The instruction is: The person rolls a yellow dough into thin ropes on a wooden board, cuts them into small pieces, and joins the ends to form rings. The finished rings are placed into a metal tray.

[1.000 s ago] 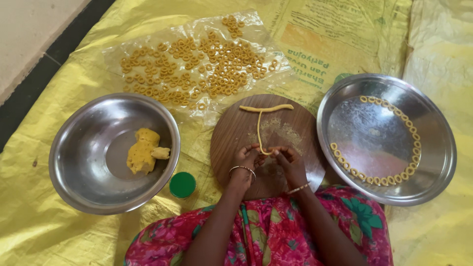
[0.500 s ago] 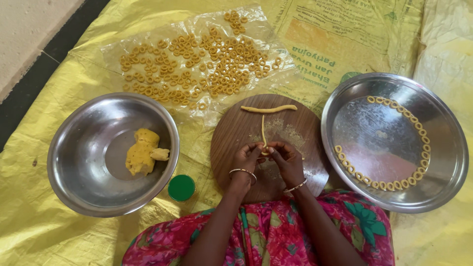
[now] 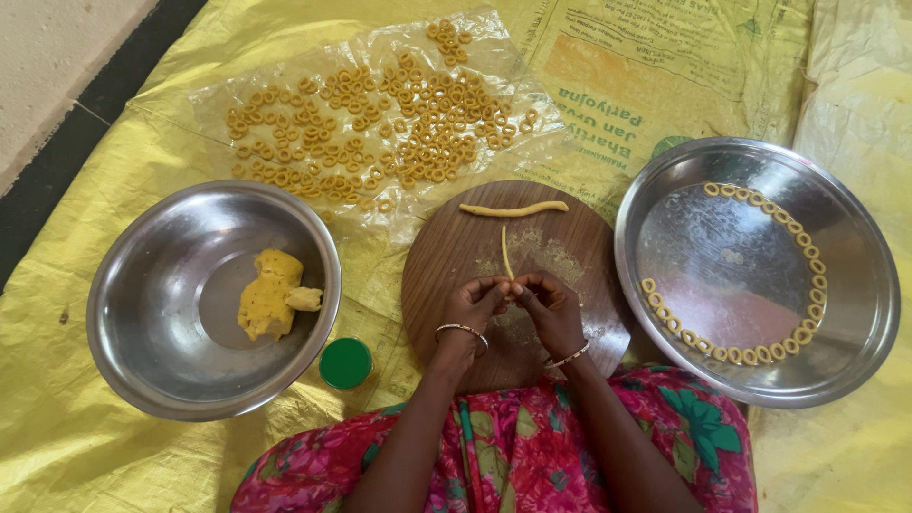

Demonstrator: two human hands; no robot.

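Yellow dough strip (image 3: 506, 258) pinched at near end between fingertips of left hand (image 3: 472, 306) and right hand (image 3: 549, 306); strip shortened since earlier (ring being formed); second strip (image 3: 514, 208) beyond fingertips, untouched.

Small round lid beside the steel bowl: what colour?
Green: the small round lid lies left of the wooden board, clearest in the head view.

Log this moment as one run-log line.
left hand pinching thin dough strand | right hand pinching same strand | on round wooden board | rolled dough stick untouched
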